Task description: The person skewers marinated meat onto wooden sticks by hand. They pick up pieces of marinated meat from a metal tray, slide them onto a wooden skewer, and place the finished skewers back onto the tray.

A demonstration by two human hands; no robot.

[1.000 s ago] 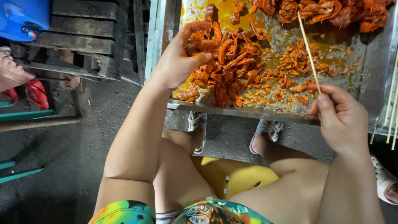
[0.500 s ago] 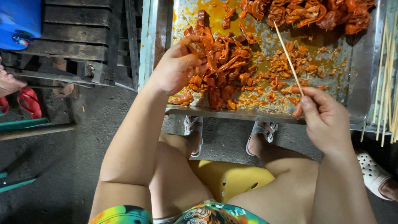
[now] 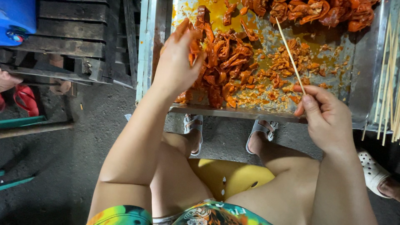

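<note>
My left hand [image 3: 177,62] reaches into a metal tray [image 3: 366,79] and grips an orange marinated meat strip [image 3: 196,46] from the pile of meat strips [image 3: 225,66]. A thin bamboo skewer [image 3: 289,52] is pinched in my right hand [image 3: 327,118] at the tray's near edge. The stick points up and away over the crumbs of sauce, bare of meat. More marinated pieces [image 3: 316,12] lie along the tray's far side.
Several spare skewers [image 3: 387,83] lie at the tray's right rim. A dark wooden pallet [image 3: 79,41] and a blue container [image 3: 16,18] sit to the left. My sandalled feet [image 3: 196,129] rest under the tray above a yellow stool [image 3: 227,179]. Someone's white shoe [image 3: 373,173] is at right.
My left hand has closed around a strip and lifted it off the pile. My right hand and its skewer shifted slightly left and nearer, and the view tilted down.
</note>
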